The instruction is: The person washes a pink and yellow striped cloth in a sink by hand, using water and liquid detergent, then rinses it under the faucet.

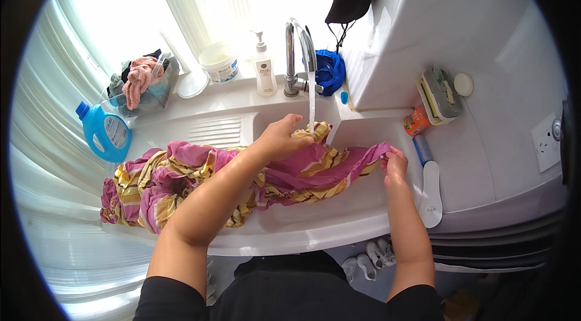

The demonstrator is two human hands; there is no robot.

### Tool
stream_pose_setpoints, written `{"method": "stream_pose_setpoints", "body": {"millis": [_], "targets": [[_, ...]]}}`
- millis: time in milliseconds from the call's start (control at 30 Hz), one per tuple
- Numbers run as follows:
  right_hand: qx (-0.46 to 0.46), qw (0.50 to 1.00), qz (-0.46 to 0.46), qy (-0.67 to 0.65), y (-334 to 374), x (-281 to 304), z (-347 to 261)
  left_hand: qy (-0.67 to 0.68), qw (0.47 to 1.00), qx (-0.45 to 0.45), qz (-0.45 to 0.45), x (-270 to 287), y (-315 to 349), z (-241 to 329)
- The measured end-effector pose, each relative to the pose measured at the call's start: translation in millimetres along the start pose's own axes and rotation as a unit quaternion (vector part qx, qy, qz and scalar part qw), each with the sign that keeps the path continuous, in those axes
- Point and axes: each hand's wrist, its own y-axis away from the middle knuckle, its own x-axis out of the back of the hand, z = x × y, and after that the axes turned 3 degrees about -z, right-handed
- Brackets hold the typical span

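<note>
A long pink cloth with yellow and brown stripes [290, 175] lies bunched across the sink [290, 221], from the ribbed drainboard on the left into the basin. Its folds look rumpled. Water runs in a thin stream from the chrome faucet [290, 57] onto a yellow-striped part of it. At that spot my left hand [283, 137] grips the cloth beside the stream, thumb raised, its other fingers partly hidden. Over by the basin's right side, my right hand [395, 165] pinches a pink end, so the fabric stretches between both hands.
Behind the sink stand a white pump bottle [265, 72], a white tub [219, 63] and a clear bin of cloths [158, 98]. A blue detergent bottle [108, 133] is at left. On the right are a white-handled brush [431, 194] and a sponge holder [440, 97].
</note>
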Motion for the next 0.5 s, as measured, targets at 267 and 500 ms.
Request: {"method": "stream_pose_setpoints", "body": {"millis": [267,500], "targets": [[0.143,0.836,-0.340,0.406,18.7,-46.1,34.5,-0.341,0.937,-0.033,-0.066,50.6,65.9,6.4],[0.351,0.655,-0.436,0.508,107.3,-179.1,88.9,-0.347,0.936,-0.050,0.041,57.7,130.8,-42.3]]}}
